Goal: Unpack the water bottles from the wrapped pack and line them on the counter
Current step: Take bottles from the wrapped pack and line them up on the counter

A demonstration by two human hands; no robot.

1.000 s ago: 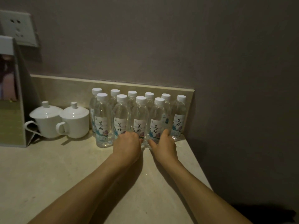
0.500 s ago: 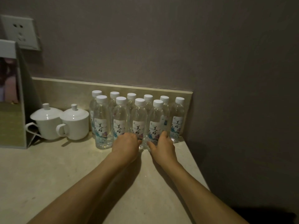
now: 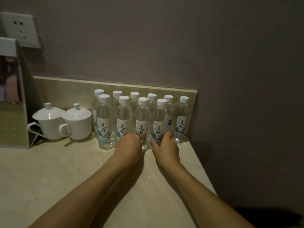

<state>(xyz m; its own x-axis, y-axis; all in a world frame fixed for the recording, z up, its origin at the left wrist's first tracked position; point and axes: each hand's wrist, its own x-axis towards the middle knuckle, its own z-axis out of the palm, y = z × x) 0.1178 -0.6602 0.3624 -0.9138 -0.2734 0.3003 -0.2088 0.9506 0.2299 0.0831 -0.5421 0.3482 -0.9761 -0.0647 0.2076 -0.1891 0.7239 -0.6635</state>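
Note:
Several clear water bottles with white caps and printed labels stand upright in two rows against the backsplash of the beige counter (image 3: 82,170). My left hand (image 3: 129,146) is wrapped round the base of the second front-row bottle (image 3: 123,116), its thumb reaching toward the third front-row bottle (image 3: 142,117). My right hand (image 3: 167,145) grips the base of the fourth front-row bottle (image 3: 160,119), thumb on its left and fingers on its right. A single bottle (image 3: 181,117) stands at the far right by the wall. No wrapping is in view.
Two white lidded cups (image 3: 49,122) (image 3: 77,124) stand left of the bottles. A grey upright holder (image 3: 14,102) is at the far left under a wall socket (image 3: 19,28). The counter's right edge (image 3: 204,175) drops off beside the wall.
Both hands stay at the bases of the same front-row bottles. Only the view has shifted slightly.

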